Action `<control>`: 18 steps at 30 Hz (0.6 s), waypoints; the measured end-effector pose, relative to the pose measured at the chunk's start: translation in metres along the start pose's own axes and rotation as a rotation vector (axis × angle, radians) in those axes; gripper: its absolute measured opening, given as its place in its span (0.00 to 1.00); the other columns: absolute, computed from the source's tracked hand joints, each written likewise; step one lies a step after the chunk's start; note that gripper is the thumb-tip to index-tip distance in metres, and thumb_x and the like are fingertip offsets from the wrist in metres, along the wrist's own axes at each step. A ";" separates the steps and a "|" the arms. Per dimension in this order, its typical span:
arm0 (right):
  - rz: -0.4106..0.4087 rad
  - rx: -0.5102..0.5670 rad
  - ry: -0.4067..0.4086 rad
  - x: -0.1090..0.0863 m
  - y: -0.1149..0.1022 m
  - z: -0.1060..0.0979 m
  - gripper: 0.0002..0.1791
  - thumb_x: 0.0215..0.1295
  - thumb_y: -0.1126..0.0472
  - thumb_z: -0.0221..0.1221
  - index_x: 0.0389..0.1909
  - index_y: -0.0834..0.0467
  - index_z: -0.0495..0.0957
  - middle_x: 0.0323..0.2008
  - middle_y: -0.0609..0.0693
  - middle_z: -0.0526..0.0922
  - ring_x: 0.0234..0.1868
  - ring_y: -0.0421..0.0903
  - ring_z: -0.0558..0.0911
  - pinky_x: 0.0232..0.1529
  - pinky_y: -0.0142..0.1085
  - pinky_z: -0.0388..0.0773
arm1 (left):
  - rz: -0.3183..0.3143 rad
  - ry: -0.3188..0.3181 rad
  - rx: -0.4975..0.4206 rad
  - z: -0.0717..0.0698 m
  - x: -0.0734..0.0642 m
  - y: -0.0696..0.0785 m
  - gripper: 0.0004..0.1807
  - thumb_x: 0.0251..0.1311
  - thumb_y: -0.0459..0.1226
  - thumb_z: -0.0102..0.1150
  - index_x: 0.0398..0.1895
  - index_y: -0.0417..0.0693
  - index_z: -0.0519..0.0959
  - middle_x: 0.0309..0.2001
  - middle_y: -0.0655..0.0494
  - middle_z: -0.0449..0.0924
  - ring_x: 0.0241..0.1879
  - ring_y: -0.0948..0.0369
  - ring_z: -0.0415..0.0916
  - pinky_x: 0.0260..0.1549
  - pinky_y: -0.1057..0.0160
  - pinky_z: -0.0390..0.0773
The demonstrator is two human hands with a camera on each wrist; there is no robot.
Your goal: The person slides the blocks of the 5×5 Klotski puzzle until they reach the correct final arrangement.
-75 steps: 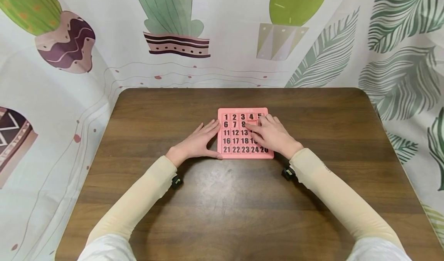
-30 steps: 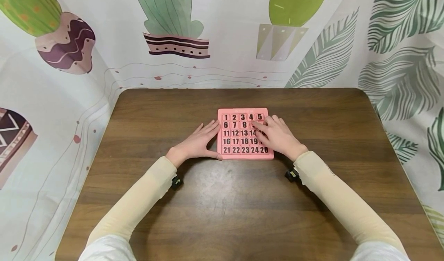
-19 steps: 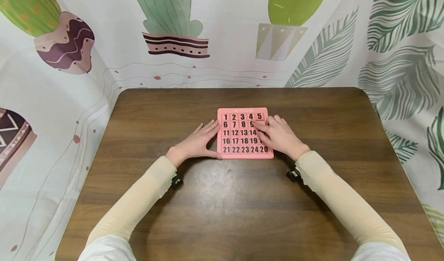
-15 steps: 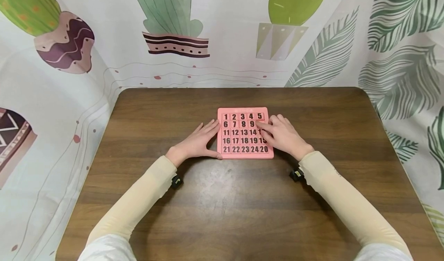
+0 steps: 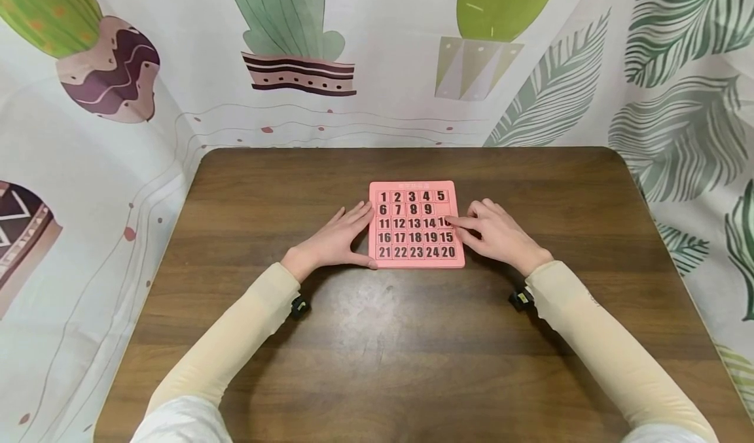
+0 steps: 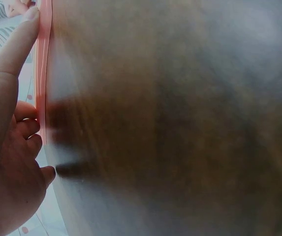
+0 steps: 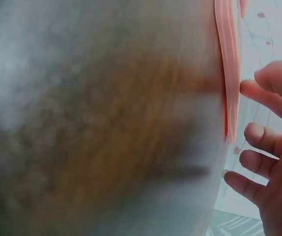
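Observation:
A pink number slide puzzle [image 5: 417, 186] lies flat on the table, its tiles in rows from 1 upward. The last cell of its second row, right of the 9 tile [image 5: 428, 209], shows bare pink with no number. Below that cell sits the 10 tile [image 5: 443, 221], partly covered by the index fingertip of my right hand [image 5: 501, 235], whose thumb is close beneath. My left hand [image 5: 330, 243] rests along the puzzle's left edge, fingers extended, thumb spread at the lower left corner. In the left wrist view, the thumb touches the puzzle's pink side [image 6: 43, 44].
The puzzle lies on a brown wooden table [image 5: 365, 351], toward its far side. A white cloth [image 5: 394, 44] printed with cacti and leaves hangs behind and around the table. Each wrist carries a small black camera, such as the right wrist camera [image 5: 521, 299].
My right hand has drawn back right and slightly toward me, its index finger going from beside the 8 to the 10 tile. The 9 and 15 are now uncovered. My left hand has stayed put.

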State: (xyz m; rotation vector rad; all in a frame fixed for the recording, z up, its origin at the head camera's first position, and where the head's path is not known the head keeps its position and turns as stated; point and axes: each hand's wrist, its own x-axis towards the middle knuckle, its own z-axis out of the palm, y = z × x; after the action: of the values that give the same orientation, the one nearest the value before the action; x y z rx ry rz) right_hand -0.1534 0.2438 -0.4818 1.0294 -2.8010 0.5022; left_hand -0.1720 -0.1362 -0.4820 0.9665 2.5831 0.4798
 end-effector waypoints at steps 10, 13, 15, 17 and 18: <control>0.049 -0.012 -0.023 0.004 0.000 0.001 0.20 0.74 0.56 0.60 0.64 0.55 0.84 0.33 0.51 0.72 0.36 0.51 0.66 0.39 0.43 0.64 | 0.000 0.000 -0.004 0.000 0.000 0.000 0.67 0.54 0.67 0.70 0.85 0.43 0.45 0.85 0.48 0.36 0.84 0.54 0.31 0.80 0.46 0.35; 0.066 -0.022 -0.032 0.006 0.000 0.001 0.21 0.75 0.56 0.60 0.65 0.56 0.82 0.34 0.52 0.73 0.36 0.52 0.67 0.40 0.44 0.65 | 0.002 0.003 -0.004 0.000 0.000 0.000 0.67 0.54 0.67 0.70 0.85 0.43 0.45 0.85 0.48 0.37 0.84 0.55 0.31 0.80 0.45 0.36; 0.082 -0.028 -0.038 0.008 -0.001 0.001 0.22 0.75 0.56 0.59 0.66 0.56 0.82 0.34 0.53 0.73 0.36 0.53 0.67 0.40 0.44 0.65 | 0.004 0.004 -0.002 0.000 0.000 0.000 0.67 0.54 0.67 0.70 0.85 0.43 0.45 0.85 0.48 0.37 0.84 0.55 0.31 0.80 0.45 0.36; 0.096 -0.033 -0.043 0.010 -0.001 0.000 0.23 0.75 0.55 0.59 0.67 0.57 0.81 0.35 0.54 0.73 0.36 0.53 0.67 0.39 0.44 0.65 | 0.003 0.004 0.001 0.000 0.000 0.001 0.67 0.54 0.67 0.70 0.85 0.43 0.45 0.85 0.48 0.37 0.84 0.54 0.31 0.80 0.45 0.36; 0.103 -0.037 -0.044 0.011 -0.001 0.000 0.23 0.75 0.55 0.59 0.67 0.57 0.80 0.35 0.54 0.73 0.36 0.53 0.67 0.39 0.44 0.65 | 0.003 0.005 0.003 0.000 0.000 0.001 0.67 0.54 0.67 0.70 0.85 0.43 0.45 0.85 0.48 0.37 0.84 0.54 0.31 0.80 0.45 0.36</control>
State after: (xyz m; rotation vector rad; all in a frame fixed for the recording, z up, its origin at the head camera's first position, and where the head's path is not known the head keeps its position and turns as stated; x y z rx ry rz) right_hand -0.1608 0.2361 -0.4795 0.9040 -2.9021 0.4415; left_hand -0.1718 -0.1358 -0.4813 0.9720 2.5875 0.4797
